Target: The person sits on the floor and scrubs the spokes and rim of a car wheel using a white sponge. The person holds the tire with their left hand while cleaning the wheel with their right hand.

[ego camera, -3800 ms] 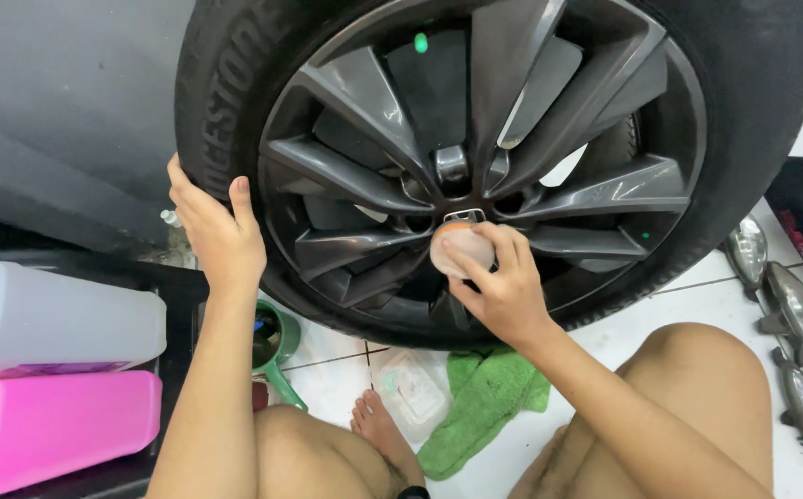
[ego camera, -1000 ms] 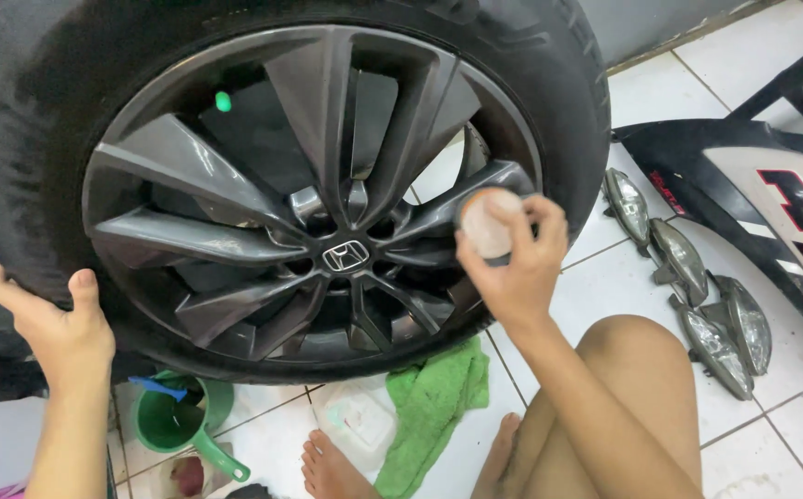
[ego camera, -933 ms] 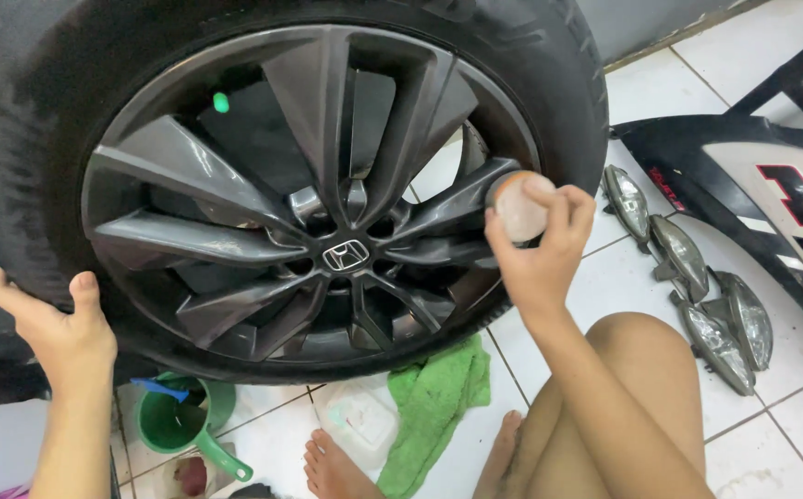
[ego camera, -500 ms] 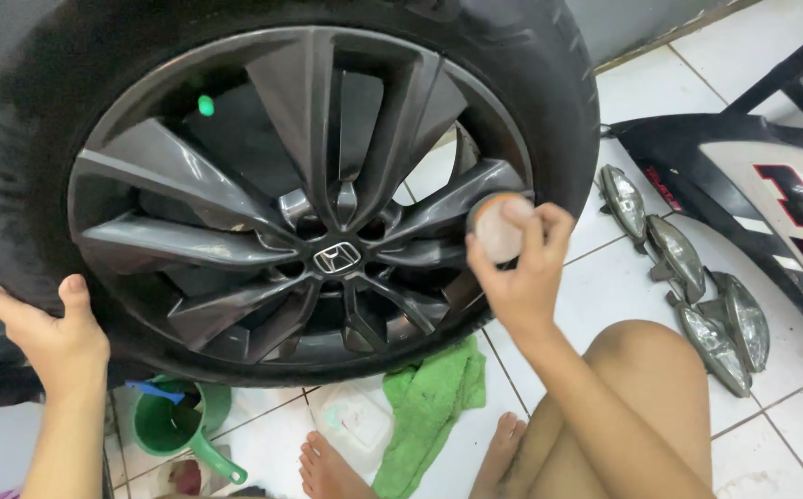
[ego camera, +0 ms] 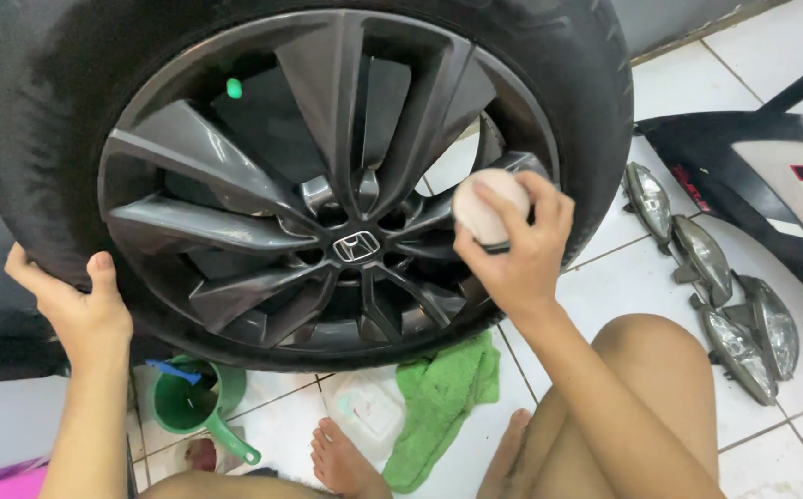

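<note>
Pad [ego camera: 486, 205], round and pale, sits in the right hand [ego camera: 512, 254], fingers closed over it, pressed to a right-side spoke of the grey rim [ego camera: 327, 185]. It looks soft and light, best gripped by its edge. The left hand [ego camera: 83, 310] clasps the tyre [ego camera: 27, 139] at lower left, steadying a heavy, stiff wheel. On the tiled floor [ego camera: 641, 277]: one green cloth [ego camera: 438, 407], one green scoop [ego camera: 189, 407], one clear tub [ego camera: 364, 411] near the foot. Three lamp units [ego camera: 706, 277] lie in a row at right, beside one dark panel [ego camera: 771, 176].
</note>
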